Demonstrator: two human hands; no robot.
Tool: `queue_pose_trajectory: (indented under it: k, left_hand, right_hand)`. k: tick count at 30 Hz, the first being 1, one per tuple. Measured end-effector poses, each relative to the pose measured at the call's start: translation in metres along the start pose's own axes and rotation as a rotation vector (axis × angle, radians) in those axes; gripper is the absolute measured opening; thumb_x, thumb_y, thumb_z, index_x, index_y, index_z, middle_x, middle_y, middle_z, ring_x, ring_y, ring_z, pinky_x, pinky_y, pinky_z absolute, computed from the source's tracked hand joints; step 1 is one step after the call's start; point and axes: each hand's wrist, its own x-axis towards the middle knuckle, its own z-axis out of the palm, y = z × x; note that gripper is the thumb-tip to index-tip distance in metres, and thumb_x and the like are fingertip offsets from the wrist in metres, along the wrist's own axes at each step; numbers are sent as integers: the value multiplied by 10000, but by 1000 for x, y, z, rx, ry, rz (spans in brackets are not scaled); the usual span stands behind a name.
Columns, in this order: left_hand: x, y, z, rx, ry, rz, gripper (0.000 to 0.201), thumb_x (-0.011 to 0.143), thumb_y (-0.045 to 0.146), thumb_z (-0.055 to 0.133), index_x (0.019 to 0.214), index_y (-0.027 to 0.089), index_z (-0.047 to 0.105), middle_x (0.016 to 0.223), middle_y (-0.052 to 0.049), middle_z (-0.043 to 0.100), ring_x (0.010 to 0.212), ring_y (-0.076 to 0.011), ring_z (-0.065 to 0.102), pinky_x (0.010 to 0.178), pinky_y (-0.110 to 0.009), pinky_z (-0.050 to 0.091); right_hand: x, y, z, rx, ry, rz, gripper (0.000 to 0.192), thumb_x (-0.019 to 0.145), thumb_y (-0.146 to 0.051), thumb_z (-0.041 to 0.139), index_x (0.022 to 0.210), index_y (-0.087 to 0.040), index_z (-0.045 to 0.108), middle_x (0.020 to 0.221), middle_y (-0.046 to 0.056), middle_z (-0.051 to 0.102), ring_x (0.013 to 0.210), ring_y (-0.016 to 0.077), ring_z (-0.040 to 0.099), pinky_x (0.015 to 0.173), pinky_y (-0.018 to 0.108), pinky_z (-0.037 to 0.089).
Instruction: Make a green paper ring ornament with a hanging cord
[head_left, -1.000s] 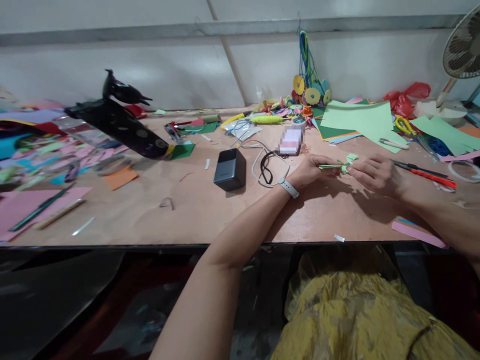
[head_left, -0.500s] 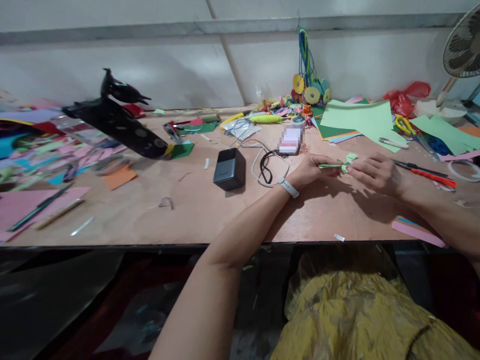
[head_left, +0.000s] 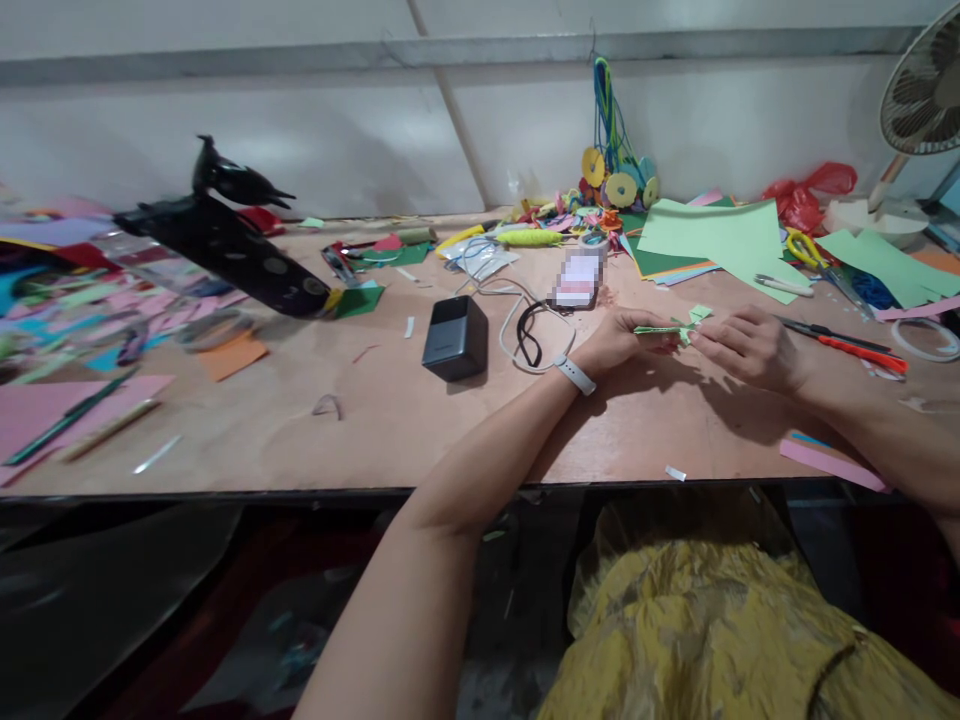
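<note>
Both my hands meet over the wooden table at centre right. My left hand, with a white band on its wrist, pinches one end of a small folded strip of light green paper. My right hand pinches the other end, where small green flaps stick up. The strip is held just above the tabletop. A phone lies just beyond my left hand.
A black power bank with a white cable lies left of my hands. Red-handled scissors lie to the right, light green paper sheets behind them. A black glue gun, coloured paper scraps and a fan crowd the sides.
</note>
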Motion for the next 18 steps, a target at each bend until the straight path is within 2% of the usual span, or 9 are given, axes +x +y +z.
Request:
queue_pose_trajectory:
  k: [5,10,14,18]
  left_hand:
    - [0,-1,-1,-21,-3,0,428,629,404,997,947,150,863,948,-115,839,827,-181,779,866,-328,639]
    - [0,1,-1,45,-5,14,472,621,444,993,951,135,858,966,-121,839,855,-202,783,862,-333,638]
    - [0,1,-3,154,-57,67,404,711,459,944,928,131,852,910,-108,833,819,-175,769,832,-295,626]
    - [-1,2,-1,209,-95,15,437,794,547,872,859,117,823,865,-114,824,758,-154,760,763,-263,622]
  right_hand:
    - [3,-1,0,-28,72,-50,215,1039,-123,552,1098,-244,720,1052,40,803,880,186,666,819,375,492]
    - [4,0,3,74,102,29,196,1039,-140,578,1136,-225,726,1034,53,809,894,180,710,797,354,503]
    - [4,0,6,201,86,229,162,1049,-224,587,1061,-227,749,962,65,814,878,202,734,801,351,550]
    - [9,-2,7,507,52,571,219,1053,-345,589,1020,-225,770,924,69,798,816,208,723,750,346,564]
